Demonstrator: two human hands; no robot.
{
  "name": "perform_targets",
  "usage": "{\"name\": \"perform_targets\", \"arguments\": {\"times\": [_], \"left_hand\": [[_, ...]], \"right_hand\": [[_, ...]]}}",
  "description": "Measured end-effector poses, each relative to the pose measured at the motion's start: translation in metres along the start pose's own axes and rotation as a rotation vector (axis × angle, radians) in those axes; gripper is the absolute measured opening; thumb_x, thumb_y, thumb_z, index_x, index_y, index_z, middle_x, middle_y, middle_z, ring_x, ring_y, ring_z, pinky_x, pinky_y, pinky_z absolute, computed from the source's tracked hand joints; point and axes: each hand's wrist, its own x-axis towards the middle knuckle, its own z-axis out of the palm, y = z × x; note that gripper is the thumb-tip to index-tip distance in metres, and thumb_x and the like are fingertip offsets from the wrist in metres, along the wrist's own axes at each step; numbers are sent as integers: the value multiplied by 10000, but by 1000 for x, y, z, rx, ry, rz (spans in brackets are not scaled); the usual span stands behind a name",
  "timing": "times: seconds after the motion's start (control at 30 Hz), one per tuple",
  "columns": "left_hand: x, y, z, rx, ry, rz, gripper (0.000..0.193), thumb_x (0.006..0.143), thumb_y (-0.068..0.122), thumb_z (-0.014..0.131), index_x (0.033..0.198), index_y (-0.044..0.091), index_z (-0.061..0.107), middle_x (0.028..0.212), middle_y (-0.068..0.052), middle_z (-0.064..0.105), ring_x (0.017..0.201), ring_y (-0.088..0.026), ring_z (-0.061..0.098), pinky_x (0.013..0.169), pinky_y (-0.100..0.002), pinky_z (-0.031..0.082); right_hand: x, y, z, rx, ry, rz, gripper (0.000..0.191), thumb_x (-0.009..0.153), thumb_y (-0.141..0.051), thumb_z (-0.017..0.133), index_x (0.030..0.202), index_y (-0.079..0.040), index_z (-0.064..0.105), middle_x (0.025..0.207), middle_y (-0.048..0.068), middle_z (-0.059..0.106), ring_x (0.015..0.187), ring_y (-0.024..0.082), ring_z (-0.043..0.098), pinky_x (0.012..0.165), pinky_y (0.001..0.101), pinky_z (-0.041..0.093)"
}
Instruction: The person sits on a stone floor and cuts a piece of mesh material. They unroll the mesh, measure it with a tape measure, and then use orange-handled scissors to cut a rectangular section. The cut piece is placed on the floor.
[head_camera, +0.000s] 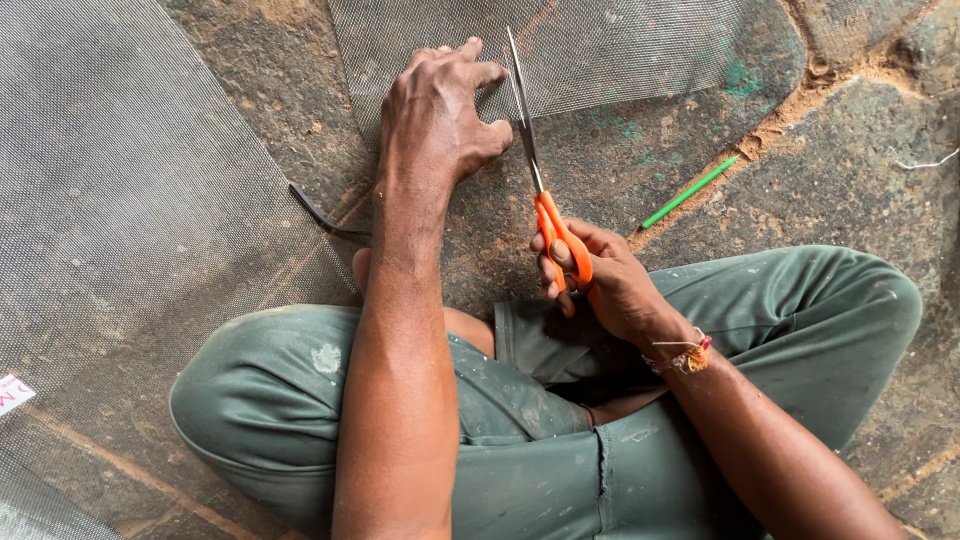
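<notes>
Right hand (600, 285) grips orange-handled steel scissors (545, 190), blades pointing twelve o'clock along the grey wire mesh sheet (600, 50); left hand (440, 110), fingers spread, presses the mesh at nine o'clock of the blades.

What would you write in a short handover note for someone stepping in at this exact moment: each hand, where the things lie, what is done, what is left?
Left hand: pressed flat on the mesh piece, holding it to the stone floor.
Right hand: fingers in the orange handles of the scissors, blades pointing away along the mesh piece's lower edge.
Nearby: big mesh sheet on the left, green stick on the right, dark strip by the left forearm.
Done: how far the mesh is cut cannot be told.
Left: most of the piece above the blades looks uncut.
</notes>
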Motion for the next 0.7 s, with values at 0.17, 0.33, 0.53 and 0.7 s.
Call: {"name": "perform_targets", "arguments": {"times": [0.17, 0.33, 0.53, 0.7], "left_hand": [[-1, 2, -1, -4, 18, 1, 499, 646, 201, 867, 1139, 211, 788, 1403, -103, 623, 1298, -351, 561, 1068, -513, 469], [-1, 3, -2, 1, 10, -8, 493, 636, 192, 863, 1123, 222, 795, 1399, -108, 622, 1288, -359, 558, 1052, -511, 471], [-1, 2, 0, -4, 32, 9, 503, 639, 177, 856, 1136, 208, 791, 1399, -120, 627, 1290, -358, 569, 1060, -507, 480], [-1, 0, 2, -10, 39, 18, 492, 637, 195, 875, 1122, 207, 795, 1392, -121, 630, 1285, -357, 572, 1057, -509, 480]], "right_hand": [[1, -2, 2, -24, 22, -7, 344, 992, -311, 664, 1187, -31, 618, 808, -18, 640, 691, 50, 667, 506, 203, 513], [6, -1, 2, -5, 4, -24, 342, 996, -315, 670, 1186, -36, 619, 806, -18, 640, 688, 51, 667, 507, 205, 513], [10, 1, 0, -4, 2, -32, 325, 1002, -311, 666, 1181, -44, 620, 801, -21, 640, 680, 47, 662, 497, 202, 505], [11, 1, 0, 1, 12, -30, 296, 1016, -296, 646, 1171, -45, 620, 799, -25, 640, 670, 44, 662, 491, 195, 495]]}}
